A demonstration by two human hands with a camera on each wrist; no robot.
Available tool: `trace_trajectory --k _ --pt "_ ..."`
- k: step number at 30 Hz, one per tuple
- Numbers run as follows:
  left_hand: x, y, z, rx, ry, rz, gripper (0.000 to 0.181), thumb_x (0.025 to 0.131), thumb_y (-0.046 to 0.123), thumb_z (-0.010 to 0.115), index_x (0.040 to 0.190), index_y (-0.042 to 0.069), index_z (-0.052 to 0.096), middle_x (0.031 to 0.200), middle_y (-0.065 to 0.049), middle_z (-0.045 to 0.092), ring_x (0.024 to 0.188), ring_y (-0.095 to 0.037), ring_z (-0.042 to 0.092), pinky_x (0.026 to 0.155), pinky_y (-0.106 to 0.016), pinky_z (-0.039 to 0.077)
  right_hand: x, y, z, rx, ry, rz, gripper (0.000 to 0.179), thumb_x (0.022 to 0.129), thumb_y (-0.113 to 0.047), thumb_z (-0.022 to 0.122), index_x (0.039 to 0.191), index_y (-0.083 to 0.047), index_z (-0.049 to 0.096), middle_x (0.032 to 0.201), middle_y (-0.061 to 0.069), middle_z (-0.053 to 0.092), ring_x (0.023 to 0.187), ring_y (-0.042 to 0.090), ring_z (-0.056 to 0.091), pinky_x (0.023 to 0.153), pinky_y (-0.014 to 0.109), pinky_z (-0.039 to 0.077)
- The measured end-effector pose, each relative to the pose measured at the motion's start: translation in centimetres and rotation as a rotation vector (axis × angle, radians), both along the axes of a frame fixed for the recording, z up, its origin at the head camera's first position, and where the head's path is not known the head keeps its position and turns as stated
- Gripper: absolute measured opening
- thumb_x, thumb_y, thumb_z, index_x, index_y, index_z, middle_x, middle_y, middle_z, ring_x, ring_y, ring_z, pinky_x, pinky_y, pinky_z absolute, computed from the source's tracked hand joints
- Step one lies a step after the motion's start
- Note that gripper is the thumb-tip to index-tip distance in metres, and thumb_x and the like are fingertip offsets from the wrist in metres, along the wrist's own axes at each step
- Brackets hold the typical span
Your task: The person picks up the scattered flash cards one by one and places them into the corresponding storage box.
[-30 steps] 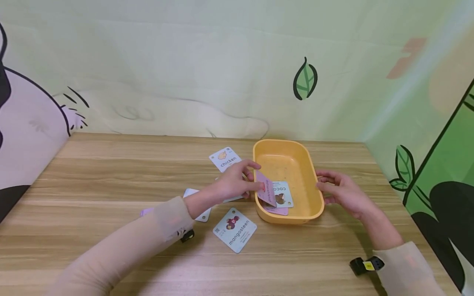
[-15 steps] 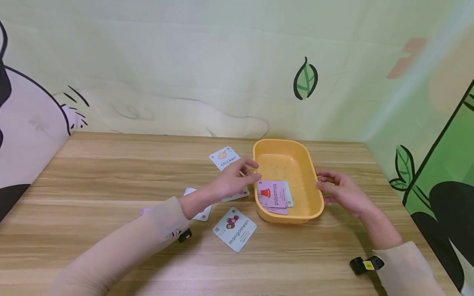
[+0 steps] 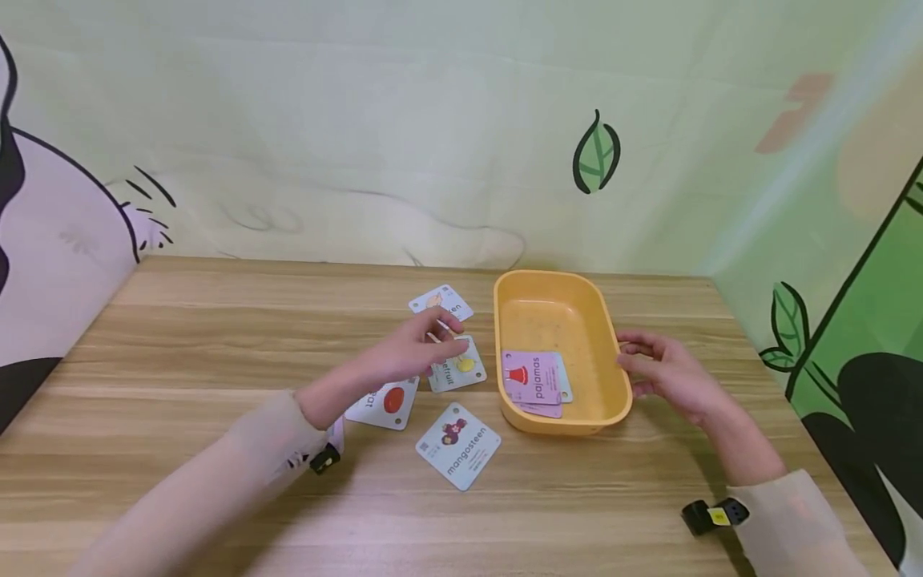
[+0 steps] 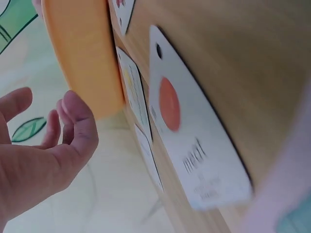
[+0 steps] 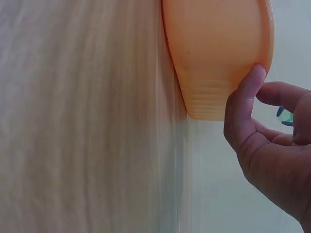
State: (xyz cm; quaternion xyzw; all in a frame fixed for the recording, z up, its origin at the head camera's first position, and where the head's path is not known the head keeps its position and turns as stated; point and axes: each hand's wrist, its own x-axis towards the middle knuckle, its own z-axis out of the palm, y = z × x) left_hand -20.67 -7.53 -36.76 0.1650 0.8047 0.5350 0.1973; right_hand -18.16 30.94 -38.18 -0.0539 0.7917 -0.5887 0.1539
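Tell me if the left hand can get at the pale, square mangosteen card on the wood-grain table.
Probably yes: the left hand looks empty and close by, and nothing covers the mangosteen card, though lying flat, it may be fiddly to lift.

Pale backdrop (image 3: 324, 120) is hanging at 12 o'clock, wood-grain table (image 3: 216, 336) spreading toward 6, light streak (image 3: 800, 144) slanting at 2.

The left arm (image 3: 202, 489) is being held out forward and to the right, the left hand (image 3: 400, 353) being raised with loosely bent fingers and a parted thumb. The right arm (image 3: 750, 457) is being held forward and inward, the right hand (image 3: 674, 377) being turned palm inward with bent fingers.
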Motion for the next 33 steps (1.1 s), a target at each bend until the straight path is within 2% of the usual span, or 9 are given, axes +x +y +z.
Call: trace_trajectory --k 5,11,16,21,26,29,33 --pt "0.3 -2.1 -0.1 -0.013 -0.013 -0.022 0.035 0.101 0.020 0.065 0.127 -0.002 0.055 0.110 -0.015 0.058 0.095 -0.036 0.059 0.078 -0.043 0.055 0.0 0.0 0.0 0.013 -0.002 -0.009 0.056 0.105 -0.010 0.056 0.148 0.016 0.032 0.124 0.026 0.046 0.090 0.014 0.063 0.072 0.033 0.061" --pt "0.5 -4.4 -0.3 -0.065 -0.014 -0.038 0.035 0.101 0.022 0.065 0.126 0.000 0.056 0.113 -0.015 0.059 0.100 -0.036 0.060 0.081 -0.042 0.053 0.0 0.1 0.0 0.019 -0.001 -0.011 0.056 0.105 -0.010 0.056 0.148 0.016 0.032 0.125 0.025 0.045 0.091 0.015 0.063 0.073 0.033 0.061" --pt "1.0 -6.2 -0.6 -0.101 0.013 -0.067 0.032 0.102 0.024 0.064 0.123 0.000 0.059 0.114 -0.014 0.061 0.100 -0.032 0.058 0.085 -0.042 0.052 0.0 0.0 0.0 0.020 -0.001 -0.011 0.056 0.105 -0.010 0.056 0.149 0.015 0.032 0.126 0.027 0.045 0.091 0.015 0.063 0.073 0.033 0.061" --pt "1.7 -8.0 -0.8 -0.132 0.034 -0.049 0.032 0.103 0.027 0.063 0.123 0.001 0.060 0.115 -0.013 0.060 0.102 -0.030 0.058 0.087 -0.044 0.052 0.0 0.0 0.0 0.018 0.005 -0.005 0.056 0.105 -0.010 0.056 0.149 0.016 0.032 0.127 0.027 0.046 0.091 0.015 0.063 0.073 0.034 0.061" --pt "2.4 -9.5 -0.7 -0.158 0.051 -0.041 0.031 0.102 0.026 0.064 0.120 0.001 0.063 0.114 -0.012 0.061 0.102 -0.028 0.059 0.089 -0.040 0.051 0.0 0.0 0.0 0.015 0.009 -0.004 0.056 0.105 -0.010 0.056 0.149 0.016 0.032 0.126 0.028 0.046 0.091 0.015 0.063 0.073 0.034 0.061" --pt "2.7 -10.4 -0.6 -0.161 0.052 -0.062 0.030 0.100 0.024 0.068 0.118 0.000 0.063 0.110 -0.010 0.061 0.100 -0.026 0.059 0.088 -0.037 0.051 0.0 0.1 0.0 0.010 0.008 -0.006 0.056 0.104 -0.009 0.056 0.148 0.016 0.033 0.126 0.028 0.046 0.091 0.015 0.064 0.074 0.034 0.061" --pt "2.8 -11.6 -0.6 -0.163 0.050 -0.122 0.030 0.095 0.020 0.074 0.114 -0.001 0.064 0.104 -0.009 0.062 0.096 -0.026 0.059 0.085 -0.035 0.051 0.0 0.1 0.0 0.013 0.008 -0.009 0.055 0.104 -0.009 0.056 0.148 0.015 0.033 0.125 0.028 0.046 0.091 0.016 0.064 0.074 0.034 0.062"
